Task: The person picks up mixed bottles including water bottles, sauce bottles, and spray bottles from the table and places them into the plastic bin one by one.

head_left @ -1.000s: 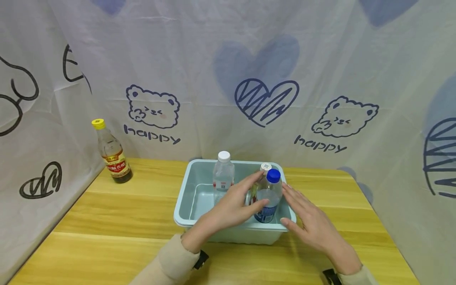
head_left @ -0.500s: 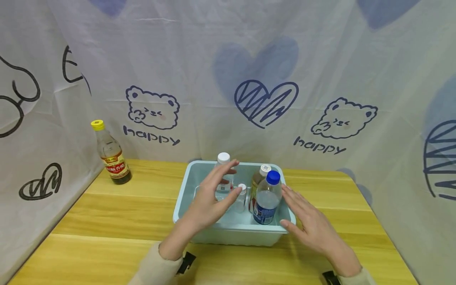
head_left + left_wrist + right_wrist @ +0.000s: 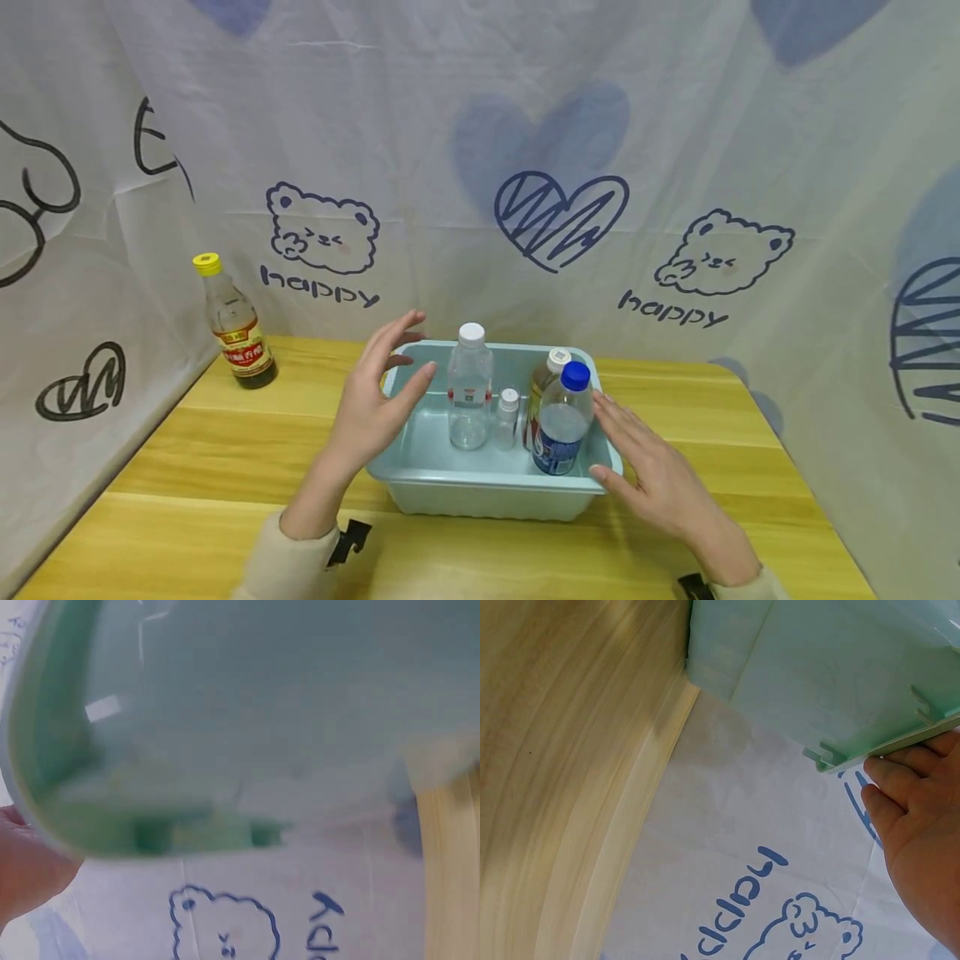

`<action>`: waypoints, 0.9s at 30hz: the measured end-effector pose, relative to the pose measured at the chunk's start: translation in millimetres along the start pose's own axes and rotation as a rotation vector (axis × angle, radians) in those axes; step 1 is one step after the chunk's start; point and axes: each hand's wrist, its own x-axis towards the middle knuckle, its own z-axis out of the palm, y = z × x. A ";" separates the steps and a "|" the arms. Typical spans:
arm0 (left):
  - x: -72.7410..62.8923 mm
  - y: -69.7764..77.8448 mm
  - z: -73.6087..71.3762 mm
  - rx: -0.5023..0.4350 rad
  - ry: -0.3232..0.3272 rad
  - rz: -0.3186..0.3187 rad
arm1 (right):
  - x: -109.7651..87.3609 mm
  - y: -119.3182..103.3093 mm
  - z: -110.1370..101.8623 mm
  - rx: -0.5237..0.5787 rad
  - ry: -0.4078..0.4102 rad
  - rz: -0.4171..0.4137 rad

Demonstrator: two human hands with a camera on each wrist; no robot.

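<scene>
A light blue plastic bin (image 3: 487,482) stands mid-table and holds several upright bottles. Among them are a clear bottle with a white cap (image 3: 470,387), a small white-capped bottle (image 3: 507,417), an amber bottle (image 3: 542,385) and a blue-capped water bottle (image 3: 561,421). My left hand (image 3: 375,392) hovers open above the bin's left rim, fingers spread, holding nothing. My right hand (image 3: 641,462) lies open with straight fingers along the bin's right rim. In the right wrist view the fingertips (image 3: 889,776) touch the rim of the bin (image 3: 840,675). The left wrist view is blurred and filled by the bin wall (image 3: 225,712).
A vinegar bottle with a yellow cap (image 3: 238,329) stands at the table's back left corner. A printed cloth (image 3: 555,208) hangs behind and at both sides. The wooden table (image 3: 210,467) reaches to the near edge.
My left hand left the blue-capped bottle, passed the white-capped one and moved left to the bin's left rim. The right hand has barely moved.
</scene>
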 end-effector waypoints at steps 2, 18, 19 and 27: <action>1.1 -5.2 -7.5 0.021 0.022 -0.017 | 0.0 0.0 0.1 -0.002 -0.003 0.007; 8.1 -51.1 -65.1 0.193 0.299 -0.083 | 0.4 2.2 0.2 0.005 0.004 -0.029; 8.5 -54.0 -68.3 0.198 0.317 -0.085 | 0.4 2.2 0.2 0.003 0.005 -0.031; 8.6 -80.2 -90.8 0.264 0.405 -0.124 | -0.1 1.8 1.3 0.005 0.008 -0.021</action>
